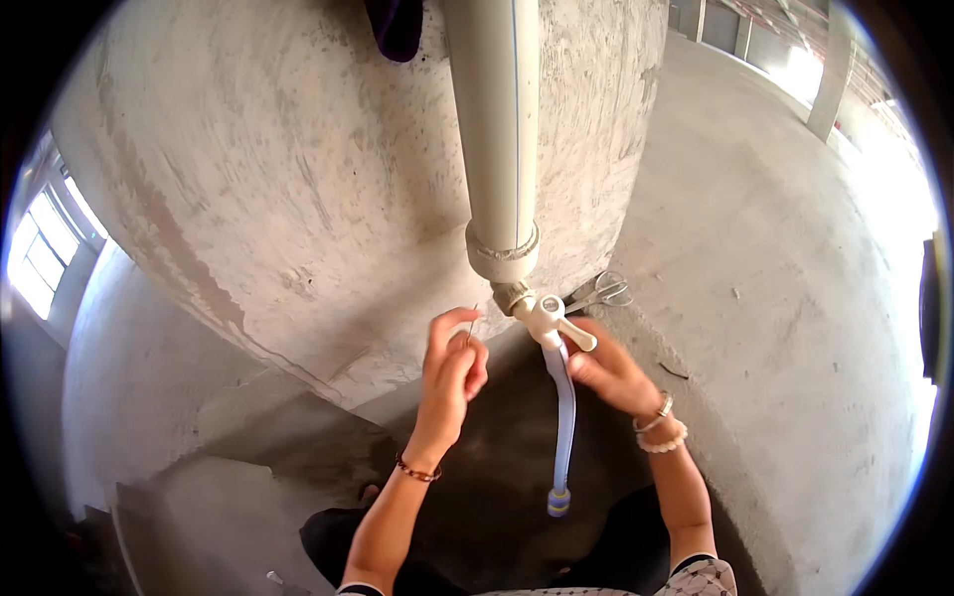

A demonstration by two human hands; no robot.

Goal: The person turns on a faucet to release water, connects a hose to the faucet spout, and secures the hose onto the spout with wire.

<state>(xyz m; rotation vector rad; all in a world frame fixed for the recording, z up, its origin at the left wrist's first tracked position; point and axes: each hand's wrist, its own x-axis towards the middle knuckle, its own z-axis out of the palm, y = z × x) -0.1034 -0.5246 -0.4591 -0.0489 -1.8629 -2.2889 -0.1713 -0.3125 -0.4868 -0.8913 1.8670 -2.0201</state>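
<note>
A thick white pipe (497, 129) with a blue line runs down to a white tap (547, 320) with a lever handle. From the tap hangs a translucent bluish hose (564, 417), with a blue and yellow fitting (558, 502) at its lower end. My left hand (455, 368), left of the tap, pinches a thin wire-like piece (471, 330) between its fingers. My right hand (608, 370) is at the tap's right side, by the lever and the hose top; its fingertips are partly hidden behind them, and its grip is unclear.
A large concrete column (328, 199) stands behind the pipe. Scissors (604, 290) lie at the column's base on the right. A dark cloth item (396, 28) hangs at the top. Concrete floor (755, 248) stretches right, with a small dark strip (674, 371) on it.
</note>
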